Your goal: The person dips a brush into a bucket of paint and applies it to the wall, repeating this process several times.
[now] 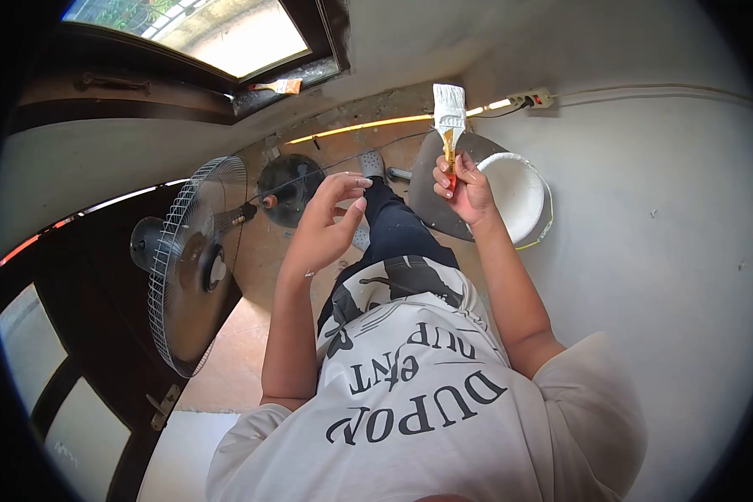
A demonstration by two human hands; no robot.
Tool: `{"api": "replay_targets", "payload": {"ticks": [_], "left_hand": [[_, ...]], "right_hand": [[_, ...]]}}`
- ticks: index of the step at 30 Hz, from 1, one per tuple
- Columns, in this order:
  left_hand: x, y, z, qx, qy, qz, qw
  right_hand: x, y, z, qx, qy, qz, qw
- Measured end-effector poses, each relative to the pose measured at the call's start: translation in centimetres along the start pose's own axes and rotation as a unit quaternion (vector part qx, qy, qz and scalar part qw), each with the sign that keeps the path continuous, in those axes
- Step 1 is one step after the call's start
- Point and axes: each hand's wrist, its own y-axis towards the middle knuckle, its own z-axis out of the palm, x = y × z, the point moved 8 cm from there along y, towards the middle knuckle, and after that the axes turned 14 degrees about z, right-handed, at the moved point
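Head view, brush: a flat paint brush with white, paint-covered bristles and a yellow-brown handle with red at its end point(449, 109) is up in front of the body.
Right hand: the bare right hand point(468, 191) pinches the brush low on its handle, thumb on one side and fingers on the other.
Brush line: its long way runs almost straight up the view, bristles at the top, handle end down in the hand.
Bucket: a round white bucket, open at the top point(523, 188), is just to the right of the handle. The bristles point away from its mouth. The right hand covers a bit of its left edge; I cannot tell how far below the hand it is.
Left hand: the bare left hand point(330, 219) has bent, loose fingers spread apart and holds nothing. It is well apart from the brush and the bucket.
Nearer hand: the right one, for both things.
Window: a second brush with an orange handle point(286, 86) lies on the ledge.
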Motion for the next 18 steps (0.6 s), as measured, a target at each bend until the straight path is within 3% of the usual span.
{"api": "replay_targets", "payload": {"ticks": [18], "left_hand": [[6.1,-7.0,-1.6,-0.092,-0.027,-0.041,0.995]], "right_hand": [[-5.7,-2.1,-3.5,-0.018,-0.007,0.034,0.999]]}}
